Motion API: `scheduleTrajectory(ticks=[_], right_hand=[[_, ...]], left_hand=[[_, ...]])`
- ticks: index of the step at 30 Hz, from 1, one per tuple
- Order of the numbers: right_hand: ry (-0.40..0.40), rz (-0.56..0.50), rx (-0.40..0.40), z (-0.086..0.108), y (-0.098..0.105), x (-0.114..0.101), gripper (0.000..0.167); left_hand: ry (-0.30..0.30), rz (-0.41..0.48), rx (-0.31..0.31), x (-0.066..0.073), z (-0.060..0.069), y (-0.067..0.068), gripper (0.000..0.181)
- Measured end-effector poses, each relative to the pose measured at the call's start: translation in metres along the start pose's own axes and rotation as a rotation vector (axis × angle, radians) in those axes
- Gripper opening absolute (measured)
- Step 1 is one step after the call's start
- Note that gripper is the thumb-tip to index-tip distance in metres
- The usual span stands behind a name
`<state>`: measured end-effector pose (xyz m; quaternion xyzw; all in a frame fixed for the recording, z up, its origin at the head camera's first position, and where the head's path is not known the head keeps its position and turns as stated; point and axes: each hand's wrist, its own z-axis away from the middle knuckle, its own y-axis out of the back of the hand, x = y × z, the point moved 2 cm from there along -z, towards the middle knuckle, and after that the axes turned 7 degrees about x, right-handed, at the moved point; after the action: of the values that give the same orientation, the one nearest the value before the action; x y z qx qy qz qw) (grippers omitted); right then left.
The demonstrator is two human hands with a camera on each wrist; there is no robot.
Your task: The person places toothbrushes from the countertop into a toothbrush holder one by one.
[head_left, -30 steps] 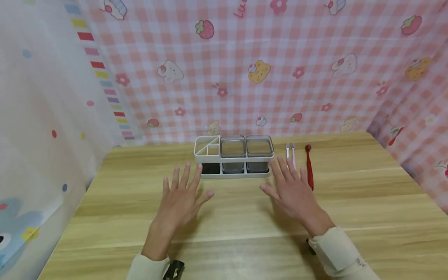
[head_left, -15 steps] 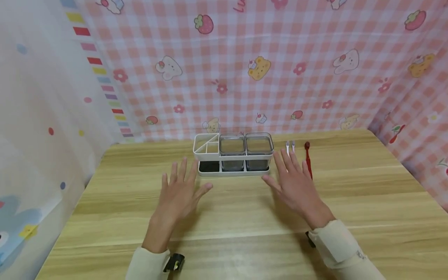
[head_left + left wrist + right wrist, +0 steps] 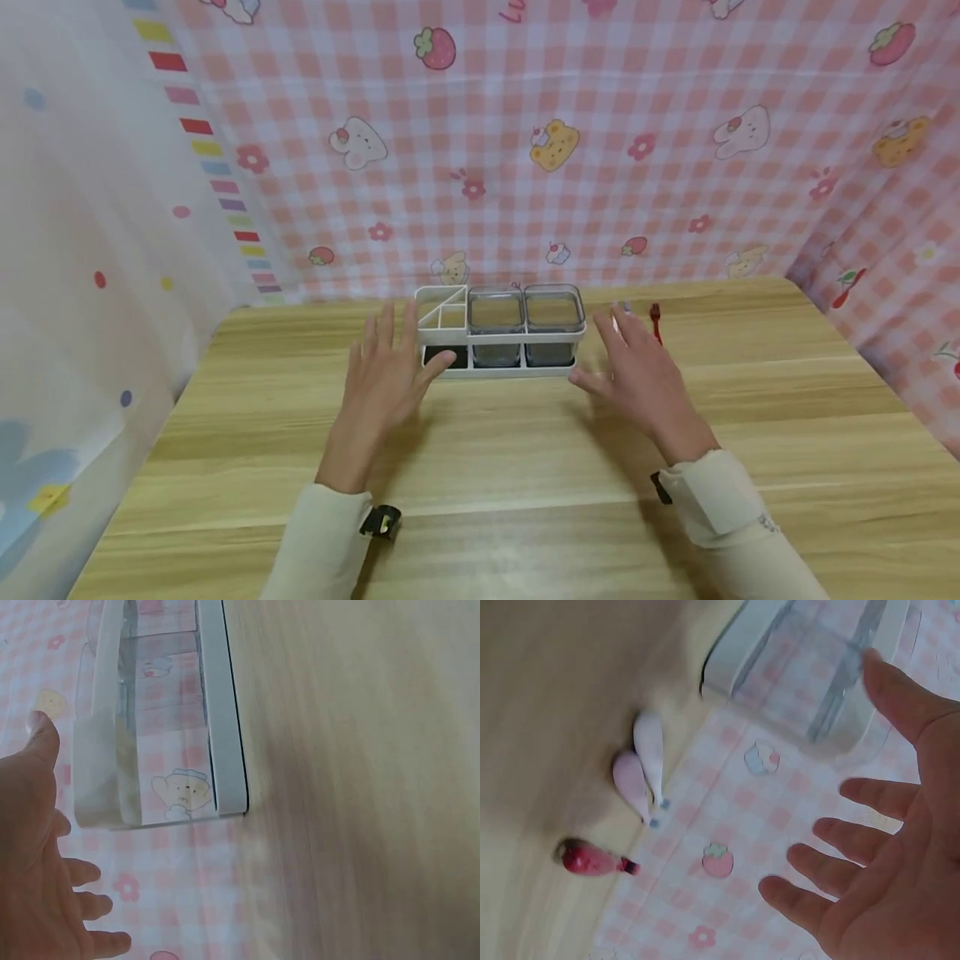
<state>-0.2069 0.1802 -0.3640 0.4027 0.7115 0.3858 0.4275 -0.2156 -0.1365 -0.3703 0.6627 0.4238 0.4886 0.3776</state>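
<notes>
A white toothbrush rack (image 3: 504, 373) stands at the back of the table, with small divided slots at its left end. It holds two clear grey cups, a middle cup (image 3: 496, 313) and a right cup (image 3: 553, 312). My left hand (image 3: 381, 379) is at the rack's left end, fingers extended and thumb spread. My right hand (image 3: 647, 385) hovers by the right end, fingers slightly bent, holding nothing. Beyond it lie a red toothbrush (image 3: 592, 859), a white toothbrush (image 3: 649, 746) and a pink toothbrush (image 3: 631, 786), partly hidden by that hand in the head view.
The wooden table (image 3: 495, 533) reaches back to a pink checked cloth (image 3: 480, 142) hanging behind the rack. A white patterned curtain (image 3: 82, 350) hangs on the left. More checked cloth (image 3: 900, 275) hangs on the right.
Both hands have moved forward, up to the rack's two ends. The right fingers have bent a little and cover more of the toothbrushes. The rack stays put, while the head view shifts slightly.
</notes>
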Motion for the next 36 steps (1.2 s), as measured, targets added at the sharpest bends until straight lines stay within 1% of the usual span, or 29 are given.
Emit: scheduleTrajectory(ticks=[3,7,11,16,20,24,26,32,36], right_hand=[[-0.043,-0.001,-0.017,-0.003,0.008,0.008,0.085],[-0.127,-0.020,-0.047,-0.011,0.014,0.019,0.080],[-0.199,-0.046,-0.045,-0.018,0.019,0.026,0.074],[-0.233,-0.070,-0.056,-0.024,0.022,0.036,0.076],[-0.251,-0.108,-0.051,-0.028,0.023,0.046,0.076],[-0.291,-0.150,-0.032,-0.032,0.022,0.058,0.074],[-0.315,-0.169,-0.027,-0.033,0.021,0.063,0.073],[-0.404,-0.244,-0.011,-0.033,0.017,0.076,0.075],[-0.469,-0.309,-0.019,-0.034,0.011,0.082,0.078]], left_hand=[[-0.001,-0.002,0.015,0.001,-0.007,-0.003,0.092],[-0.001,-0.007,0.025,0.002,-0.016,-0.005,0.094],[-0.006,-0.013,0.056,0.003,-0.025,-0.008,0.096],[0.011,0.037,0.094,0.005,-0.034,-0.011,0.101],[0.056,0.119,0.094,0.007,-0.039,-0.011,0.105],[0.117,0.196,0.070,0.008,-0.043,-0.013,0.107],[0.130,0.221,0.069,0.009,-0.044,-0.015,0.106],[0.127,0.271,0.084,0.012,-0.043,-0.020,0.105],[0.127,0.271,0.086,0.012,-0.043,-0.021,0.106]])
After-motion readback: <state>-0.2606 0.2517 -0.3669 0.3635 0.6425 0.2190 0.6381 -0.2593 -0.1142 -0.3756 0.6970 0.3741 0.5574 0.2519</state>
